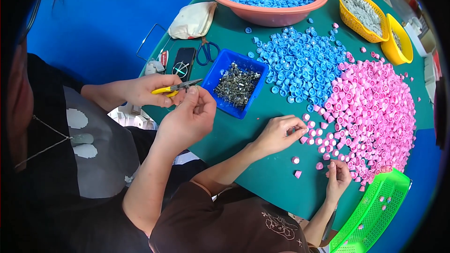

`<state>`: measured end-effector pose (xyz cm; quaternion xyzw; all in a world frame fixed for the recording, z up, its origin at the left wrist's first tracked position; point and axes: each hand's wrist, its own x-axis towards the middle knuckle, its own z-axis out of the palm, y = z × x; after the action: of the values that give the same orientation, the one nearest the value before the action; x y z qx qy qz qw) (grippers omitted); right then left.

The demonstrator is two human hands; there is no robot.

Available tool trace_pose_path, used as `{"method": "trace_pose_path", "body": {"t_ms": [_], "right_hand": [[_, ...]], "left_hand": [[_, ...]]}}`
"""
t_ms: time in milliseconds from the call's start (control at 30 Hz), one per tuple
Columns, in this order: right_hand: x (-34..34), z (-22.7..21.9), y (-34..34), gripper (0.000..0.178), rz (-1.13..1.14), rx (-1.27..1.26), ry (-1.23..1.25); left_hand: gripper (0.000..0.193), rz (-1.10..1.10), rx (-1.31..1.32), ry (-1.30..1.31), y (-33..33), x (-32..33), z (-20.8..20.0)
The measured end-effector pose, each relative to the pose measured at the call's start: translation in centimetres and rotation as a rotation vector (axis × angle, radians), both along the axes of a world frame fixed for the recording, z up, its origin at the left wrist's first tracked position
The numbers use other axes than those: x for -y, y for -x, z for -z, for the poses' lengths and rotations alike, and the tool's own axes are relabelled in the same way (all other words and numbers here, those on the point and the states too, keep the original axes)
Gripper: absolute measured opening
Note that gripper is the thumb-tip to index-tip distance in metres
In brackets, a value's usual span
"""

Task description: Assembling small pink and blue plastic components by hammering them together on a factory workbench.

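On the green table, my left hand (281,133) reaches the near-left edge of a heap of small pink cup-shaped pieces (375,117). Its thumb and forefinger are pinched together beside several loose pink pieces; what lies between the fingertips is too small to make out. Lower and to the right, my right hand (338,180) rests with curled fingers at the near edge of the same heap. Its fingertips close near a pink piece (319,165), and anything within them is hidden. At my left, a co-worker's hands (190,112) hold yellow-handled pliers (171,89) at some small part.
A blue tray (262,89) of small metal parts stands left of a heap of blue pieces (300,63). Behind is a pink basin (267,16) of blue pieces. Scissors (206,52), a phone (183,61), yellow baskets (349,21) and a green basket (375,206) lie around.
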<state>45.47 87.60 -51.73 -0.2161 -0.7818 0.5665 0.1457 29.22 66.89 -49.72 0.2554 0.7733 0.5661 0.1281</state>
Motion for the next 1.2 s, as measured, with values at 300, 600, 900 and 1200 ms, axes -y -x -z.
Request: {"method": "trace_pose_path", "body": {"t_ms": [300, 600, 900, 1200], "right_hand": [[-0.07, 0.07, -0.06, 0.011, 0.001, -0.007, 0.0], [-0.08, 0.21, -0.1, 0.011, -0.003, -0.019, -0.001], [-0.13, 0.27, -0.08, 0.011, -0.009, -0.019, -0.013], [0.01, 0.12, -0.02, 0.012, 0.001, -0.016, -0.003]], "left_hand": [[0.013, -0.001, 0.017, -0.008, -0.07, -0.12, -0.05], [0.013, -0.001, 0.001, -0.012, -0.06, -0.08, -0.06], [0.013, -0.001, 0.008, -0.012, -0.09, -0.08, 0.03], [0.013, -0.003, -0.002, -0.007, -0.11, -0.1, 0.1]]}}
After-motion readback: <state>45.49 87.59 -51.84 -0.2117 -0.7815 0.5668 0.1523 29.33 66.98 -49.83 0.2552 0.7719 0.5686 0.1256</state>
